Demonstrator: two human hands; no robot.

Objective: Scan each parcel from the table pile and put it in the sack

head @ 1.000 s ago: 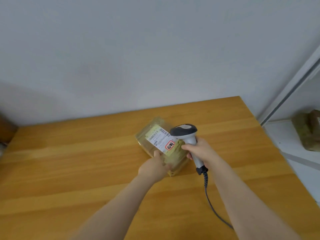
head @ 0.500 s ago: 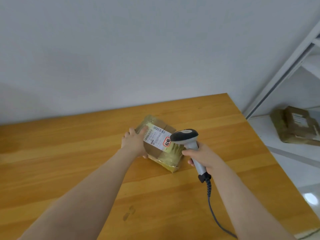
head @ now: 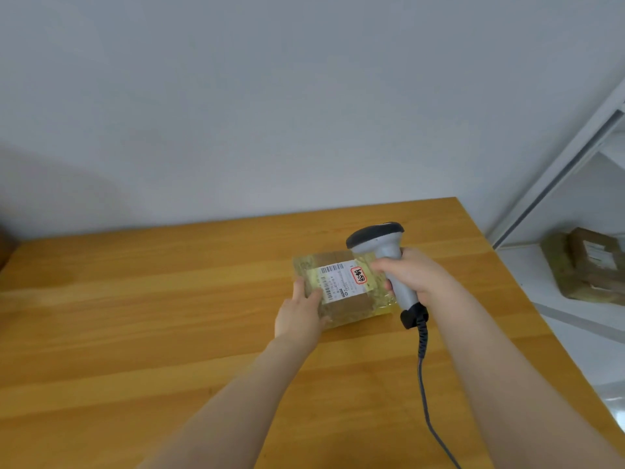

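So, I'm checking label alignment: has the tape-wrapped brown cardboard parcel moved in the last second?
Yes. The tape-wrapped brown cardboard parcel has turned anticlockwise: its white label now runs nearly along the wooden table's far edge.

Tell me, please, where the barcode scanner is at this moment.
In the head view, the barcode scanner is right of centre, gripped by the right hand at the taped parcel's right end, its cable trailing down over the wooden table.
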